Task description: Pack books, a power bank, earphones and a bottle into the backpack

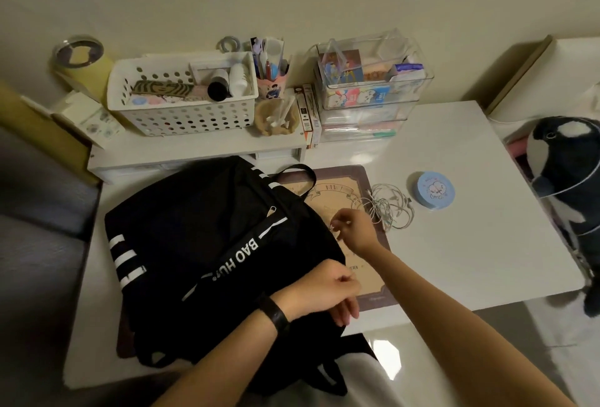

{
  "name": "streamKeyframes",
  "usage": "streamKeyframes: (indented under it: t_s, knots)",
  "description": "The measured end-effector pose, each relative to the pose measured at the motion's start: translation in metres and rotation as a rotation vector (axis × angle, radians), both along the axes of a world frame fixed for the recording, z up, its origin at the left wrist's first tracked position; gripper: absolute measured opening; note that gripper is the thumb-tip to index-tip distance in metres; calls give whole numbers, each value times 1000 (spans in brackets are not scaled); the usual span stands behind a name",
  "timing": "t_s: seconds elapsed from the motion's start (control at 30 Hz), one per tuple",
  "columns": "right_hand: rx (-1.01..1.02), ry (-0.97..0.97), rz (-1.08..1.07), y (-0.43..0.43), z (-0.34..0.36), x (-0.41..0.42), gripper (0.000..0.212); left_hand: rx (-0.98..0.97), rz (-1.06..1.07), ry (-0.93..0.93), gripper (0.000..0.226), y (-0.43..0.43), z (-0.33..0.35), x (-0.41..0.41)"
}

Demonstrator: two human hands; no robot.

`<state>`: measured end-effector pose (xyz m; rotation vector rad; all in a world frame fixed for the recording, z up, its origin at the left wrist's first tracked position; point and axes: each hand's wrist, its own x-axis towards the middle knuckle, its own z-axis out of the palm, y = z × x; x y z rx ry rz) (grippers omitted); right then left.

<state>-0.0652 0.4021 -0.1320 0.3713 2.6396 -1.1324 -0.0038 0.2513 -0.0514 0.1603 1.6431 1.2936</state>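
Black fabric backpack [207, 244] flat on white desk [454, 244].
White perforated basket [181, 114] holds bottles; left hand [321, 296] clutches backpack edge; right hand [354, 228] pinches something small, unclear what; tangled white earphones [389, 208] beside it; clear organizer [367, 82] holds cards.

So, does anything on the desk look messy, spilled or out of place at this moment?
Nothing is spilled or broken. The one untidy thing is the white earphones: they lie in a loose tangle on the table, right of the black backpack, partly over the brown desk mat.
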Motion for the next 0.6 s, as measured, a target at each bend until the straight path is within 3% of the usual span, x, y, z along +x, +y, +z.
streamKeyframes:
  t_s: [0.1, 0.17, 0.3, 0.43, 0.6]
  knots:
    - [12, -42, 116, -2, -10, -18, 33, -389, 149, 443, 39, 3, -10, -4]
    - [-12, -29, 172, -4, -12, -29, 32, -589, 176, 567, 41, -1, -24, -14]
    - [-18, -9, 245, -9, -18, -45, 26, -628, 65, 393, 59, 18, -51, -25]
    - [-23, 18, 284, -16, -28, -60, 25, -525, 212, 316, 33, 38, -67, -38]
    - [-49, 69, 337, -23, -37, -80, 15, -349, 94, 211, 31, 19, -61, -53]
